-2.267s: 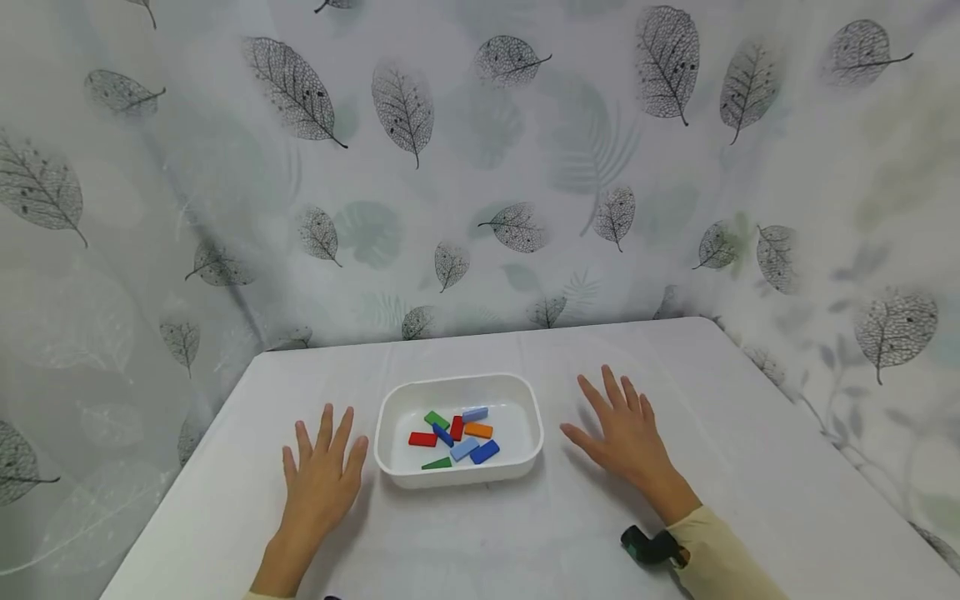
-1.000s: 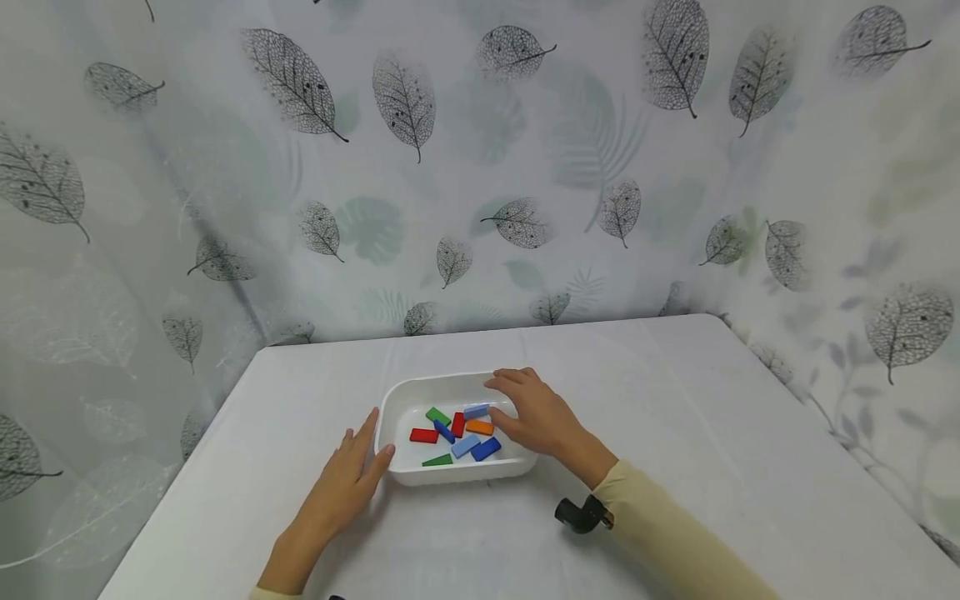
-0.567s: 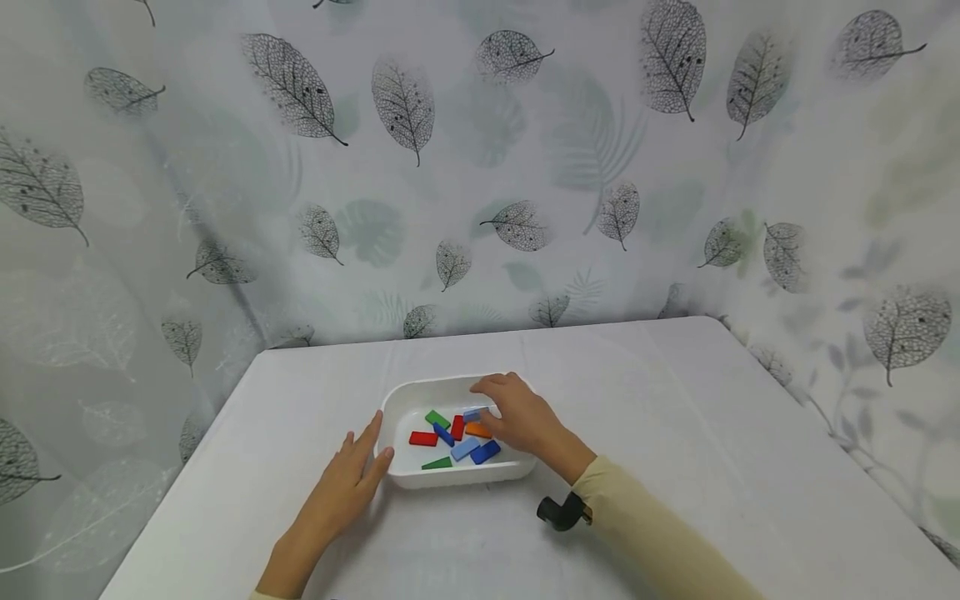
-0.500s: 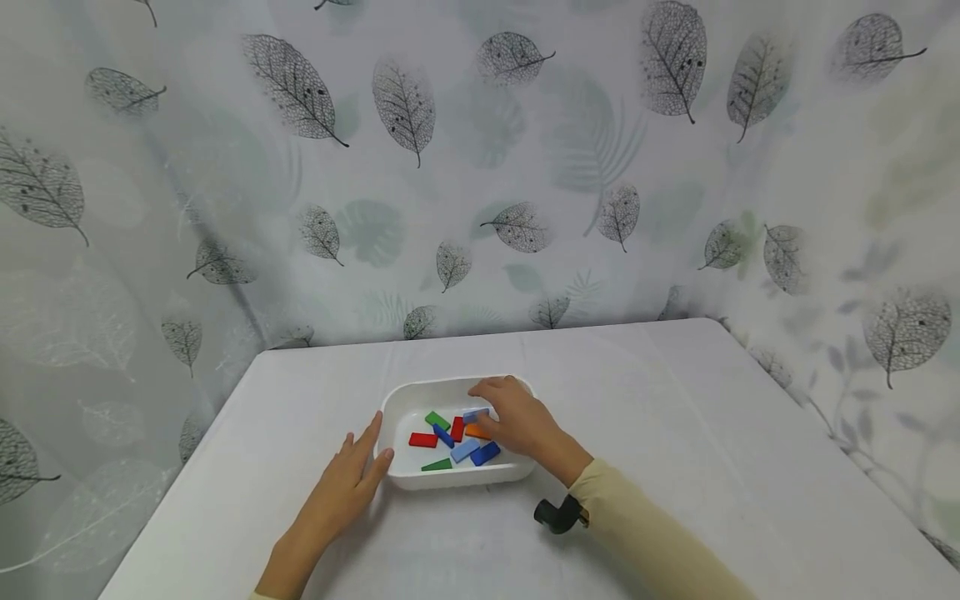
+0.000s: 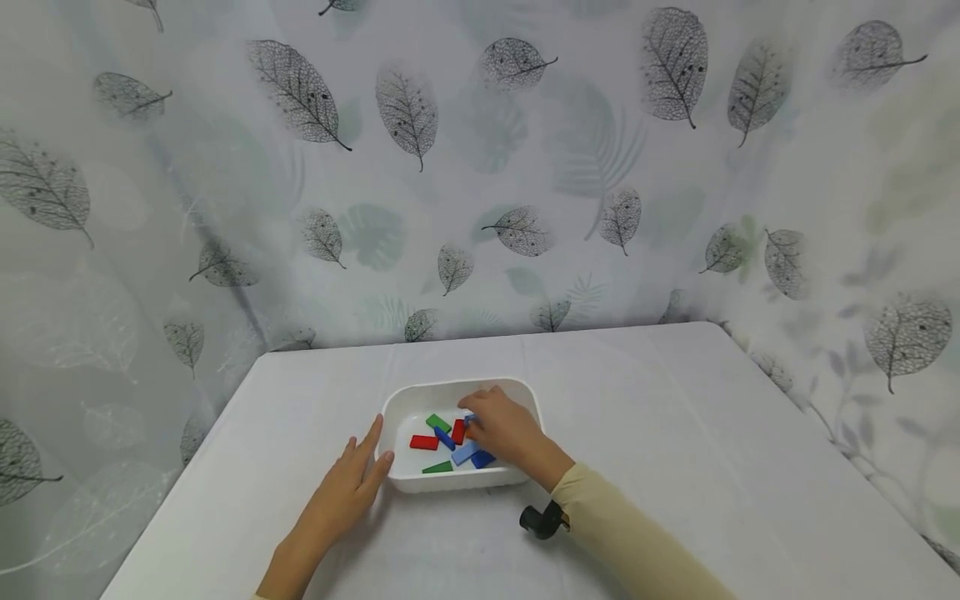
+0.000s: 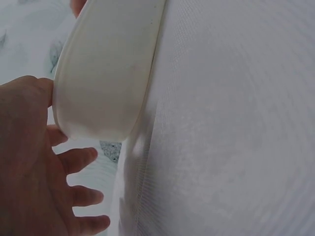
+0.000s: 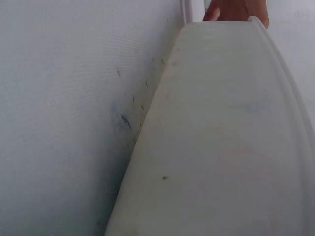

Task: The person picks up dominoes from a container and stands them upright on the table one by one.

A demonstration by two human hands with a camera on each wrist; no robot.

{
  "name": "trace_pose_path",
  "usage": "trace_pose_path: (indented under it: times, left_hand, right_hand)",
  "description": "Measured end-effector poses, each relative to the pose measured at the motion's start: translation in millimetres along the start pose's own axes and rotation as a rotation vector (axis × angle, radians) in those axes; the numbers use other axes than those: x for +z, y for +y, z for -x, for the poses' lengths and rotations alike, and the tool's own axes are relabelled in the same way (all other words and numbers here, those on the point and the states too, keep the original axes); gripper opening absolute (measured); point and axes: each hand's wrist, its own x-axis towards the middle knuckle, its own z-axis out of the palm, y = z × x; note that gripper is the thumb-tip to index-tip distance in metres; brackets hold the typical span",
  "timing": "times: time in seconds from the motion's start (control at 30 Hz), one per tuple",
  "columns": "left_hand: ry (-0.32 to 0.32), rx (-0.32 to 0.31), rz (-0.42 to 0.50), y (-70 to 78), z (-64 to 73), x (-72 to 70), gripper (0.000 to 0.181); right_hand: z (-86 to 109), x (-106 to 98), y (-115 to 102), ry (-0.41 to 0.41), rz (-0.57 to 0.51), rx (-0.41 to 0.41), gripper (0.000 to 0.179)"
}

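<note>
A white plastic tray point(image 5: 405, 482) holds several small coloured blocks, among them a red block point(image 5: 424, 442), a green block point(image 5: 438, 423), a dark blue block point(image 5: 444, 438) and a light blue block point(image 5: 465, 452). My left hand point(image 5: 341, 492) rests at the tray's left end, thumb and index finger at the rim, the other fingers spread, as the left wrist view shows. Over the right half of the tray reaches my right hand point(image 5: 506, 429), fingers apart above the blocks. It partly covers an orange block and another light blue one. Its fingertips are hidden in the right wrist view.
The tray stands on a white-covered table point(image 5: 637, 400). Behind and beside it hangs a leaf-patterned curtain point(image 5: 480, 167). A black wrist camera point(image 5: 542, 521) sits under the right wrist, near the tray's front wall.
Both hands have come in from beside the tray: the left to its left rim, the right over its inside. The right hand has lately moved further left and lower over the blocks.
</note>
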Motion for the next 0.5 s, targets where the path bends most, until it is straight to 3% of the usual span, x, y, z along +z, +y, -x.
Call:
trace_pose_path:
  times: [0.23,0.5]
  left_hand:
    - [0.003,-0.012,0.004,-0.6,-0.4,3.4,0.069]
    - [-0.008,-0.020,0.014,1.6,-0.1,1.6,0.070]
  right_hand:
    - [-2.2,8.7,0.3,0.037,0.097,-0.017,0.028]
    - [-4.6,9.3,-0.1,0.008,0.122,-0.004,0.029]
